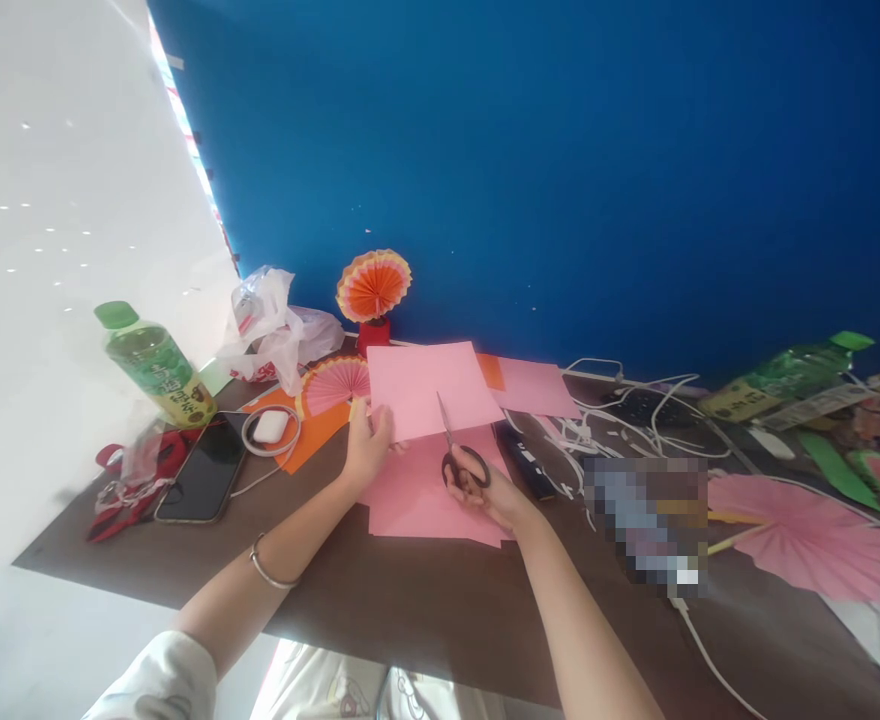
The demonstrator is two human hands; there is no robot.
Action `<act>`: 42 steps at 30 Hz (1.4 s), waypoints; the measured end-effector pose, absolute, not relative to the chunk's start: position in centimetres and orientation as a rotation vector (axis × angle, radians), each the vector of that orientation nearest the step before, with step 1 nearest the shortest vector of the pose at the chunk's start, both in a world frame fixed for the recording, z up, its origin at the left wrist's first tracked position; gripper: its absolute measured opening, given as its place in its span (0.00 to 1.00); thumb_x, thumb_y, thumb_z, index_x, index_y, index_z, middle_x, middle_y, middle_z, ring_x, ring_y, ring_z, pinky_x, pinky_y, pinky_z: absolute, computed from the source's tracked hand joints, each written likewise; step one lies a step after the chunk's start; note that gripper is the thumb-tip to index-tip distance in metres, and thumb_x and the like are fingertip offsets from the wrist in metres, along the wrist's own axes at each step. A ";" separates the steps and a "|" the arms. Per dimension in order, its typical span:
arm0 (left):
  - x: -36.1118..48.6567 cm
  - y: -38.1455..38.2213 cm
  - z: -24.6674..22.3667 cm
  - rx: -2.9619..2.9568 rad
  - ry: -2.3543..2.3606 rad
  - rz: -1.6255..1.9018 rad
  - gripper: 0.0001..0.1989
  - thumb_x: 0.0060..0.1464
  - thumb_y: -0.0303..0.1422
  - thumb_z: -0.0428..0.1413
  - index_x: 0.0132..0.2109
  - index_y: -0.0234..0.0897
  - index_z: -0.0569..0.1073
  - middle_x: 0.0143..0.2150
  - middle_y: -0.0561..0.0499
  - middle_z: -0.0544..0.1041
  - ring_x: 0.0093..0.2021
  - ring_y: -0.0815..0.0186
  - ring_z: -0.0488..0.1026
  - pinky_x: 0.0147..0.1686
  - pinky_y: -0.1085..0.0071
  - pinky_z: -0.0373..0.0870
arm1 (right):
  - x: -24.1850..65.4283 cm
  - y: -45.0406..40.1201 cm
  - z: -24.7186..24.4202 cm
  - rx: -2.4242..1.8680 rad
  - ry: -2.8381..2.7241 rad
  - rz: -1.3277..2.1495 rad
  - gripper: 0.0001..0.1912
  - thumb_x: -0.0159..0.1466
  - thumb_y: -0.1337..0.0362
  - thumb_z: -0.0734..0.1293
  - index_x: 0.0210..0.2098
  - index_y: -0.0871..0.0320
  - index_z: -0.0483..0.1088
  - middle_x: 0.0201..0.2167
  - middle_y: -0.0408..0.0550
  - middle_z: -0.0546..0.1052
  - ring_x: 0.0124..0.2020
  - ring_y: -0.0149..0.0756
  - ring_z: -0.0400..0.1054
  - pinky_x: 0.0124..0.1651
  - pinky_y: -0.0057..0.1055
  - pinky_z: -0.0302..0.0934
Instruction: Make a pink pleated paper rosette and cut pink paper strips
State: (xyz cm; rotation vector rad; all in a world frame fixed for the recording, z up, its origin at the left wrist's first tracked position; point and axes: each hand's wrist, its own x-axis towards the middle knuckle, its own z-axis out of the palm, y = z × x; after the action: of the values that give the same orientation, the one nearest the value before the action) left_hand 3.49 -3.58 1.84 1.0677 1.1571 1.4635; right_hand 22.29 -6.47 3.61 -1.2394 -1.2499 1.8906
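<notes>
A sheet of pink paper (432, 385) is held raised over the table, its lower left edge in the grip of my left hand (368, 442). My right hand (481, 490) has its fingers in the dark handles of a pair of scissors (447, 425), whose blades point up and lie across the sheet's lower right part. Beneath both hands, more pink paper (425, 505) lies on the dark table (380, 610). Another pink sheet (541, 388) lies behind, to the right.
A phone (204, 470), a green-capped bottle (159, 370), a white earphone case (267, 427) and orange paper (312, 435) are at left. A folded paper fan (375, 287) stands behind. White cables (582, 435) and a pink fan (815, 530) lie at right.
</notes>
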 end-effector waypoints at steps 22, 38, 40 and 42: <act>3.2 -3.6 1.9 1.101 1.132 1.478 0.14 0.53 0.40 0.51 0.42 0.38 0.58 0.24 0.57 0.67 0.14 0.73 0.67 0.16 0.72 0.71 | 22.2 -6.4 4.1 -1.272 -1.368 1.845 0.25 0.55 0.41 0.60 0.23 0.59 0.61 0.13 0.37 0.61 0.12 0.20 0.43 0.17 0.25 0.34; 3.3 -3.7 2.2 1.095 1.137 1.471 0.14 0.53 0.40 0.51 0.42 0.38 0.57 0.26 0.56 0.68 0.14 0.72 0.68 0.16 0.71 0.71 | 22.1 -6.4 3.9 -1.299 -1.423 1.794 0.26 0.56 0.41 0.58 0.22 0.59 0.61 0.13 0.38 0.61 0.12 0.20 0.44 0.17 0.25 0.33; 3.3 -3.7 2.2 1.098 1.142 1.471 0.14 0.53 0.40 0.51 0.42 0.38 0.57 0.26 0.56 0.68 0.14 0.72 0.68 0.16 0.71 0.71 | 22.1 -6.4 3.9 -1.305 -1.432 1.787 0.26 0.57 0.41 0.58 0.22 0.59 0.61 0.13 0.38 0.61 0.13 0.20 0.44 0.17 0.26 0.33; 3.3 -3.7 2.2 1.102 1.146 1.473 0.14 0.53 0.40 0.51 0.41 0.38 0.58 0.26 0.56 0.67 0.15 0.72 0.68 0.16 0.70 0.71 | 22.1 -6.4 4.0 -1.308 -1.435 1.787 0.26 0.56 0.41 0.58 0.22 0.59 0.61 0.13 0.39 0.61 0.13 0.20 0.44 0.17 0.26 0.33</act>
State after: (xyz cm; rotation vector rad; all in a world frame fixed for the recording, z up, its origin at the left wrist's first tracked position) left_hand 3.28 -3.67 2.23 1.1024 1.1463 1.4734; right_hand 22.07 -6.40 3.97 -1.3078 -1.4346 1.7873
